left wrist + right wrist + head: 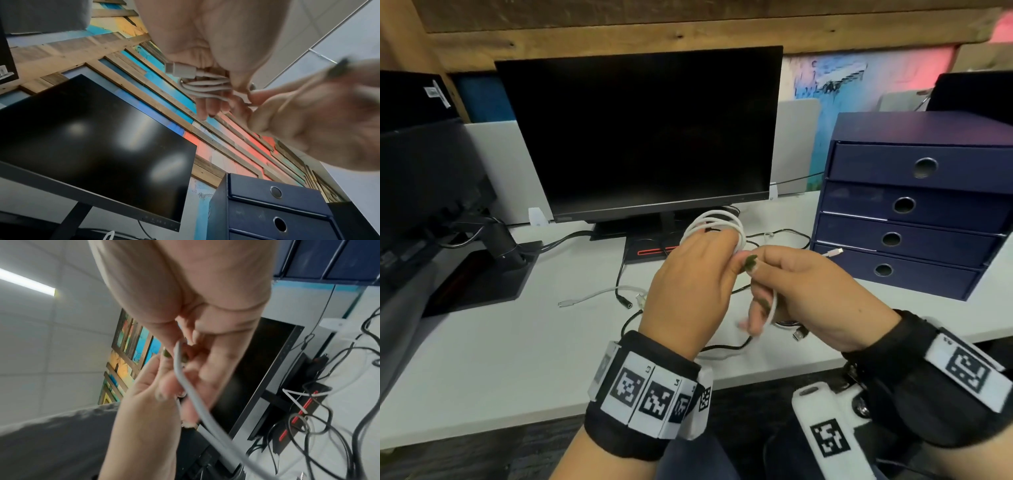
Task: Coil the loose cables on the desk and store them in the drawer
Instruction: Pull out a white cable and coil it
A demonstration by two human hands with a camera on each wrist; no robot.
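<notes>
Above the desk, my left hand (717,255) grips a white cable wound into several loops (714,222). The left wrist view shows those loops (205,88) bunched in my curled fingers, with a white plug (180,70) sticking out. My right hand (756,274) pinches the cable's free tail (774,308), right beside the left hand. The tail (191,391) passes between my right fingers in the right wrist view. A small white connector (834,253) pokes out past the right hand. The navy drawer unit (914,205) stands at the right with all its drawers shut.
More loose cables lie on the white desk (500,342): a white one (599,296), black ones (784,236) and a USB plug (800,334) under my hands. A dark monitor (640,130) stands behind, its base (650,251) in the tangle. A second monitor arm (496,240) is at left.
</notes>
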